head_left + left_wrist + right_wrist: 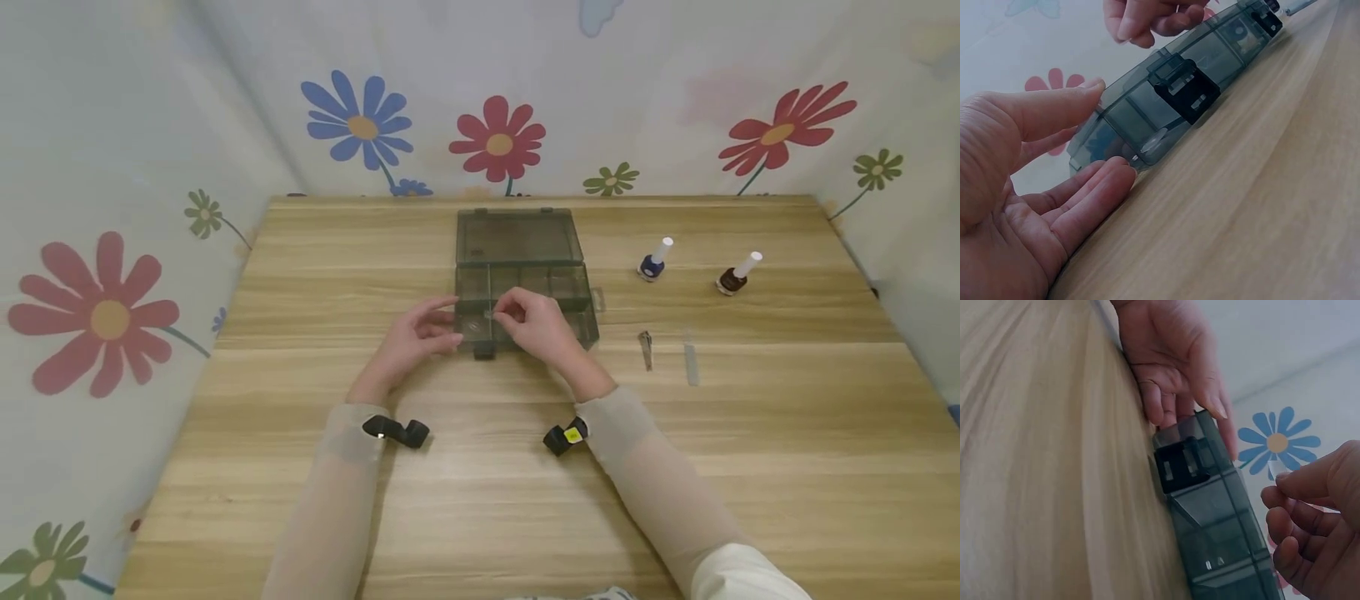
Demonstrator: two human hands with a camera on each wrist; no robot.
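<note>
A translucent dark-green compartment box (471,287) lies on the table with its lid (517,237) tipped back. My left hand (412,337) rests at the box's left end, fingers lightly bent, thumb and fingertips right at its edges. Above the front compartments, my right hand (536,325) pinches a small translucent piece (1277,467), pale and flat like a false nail tip, between thumb and index finger. A clear oval piece (1154,140) shows in the front left compartment. Black latches (1186,90) line the front wall.
Right of the box stand a blue nail polish bottle (652,265) and a dark one (732,281), both white-capped. Nearer me lie a nail clipper (647,350) and a pale nail file (691,363). A flowered curtain (660,75) hangs behind the wooden table (465,492).
</note>
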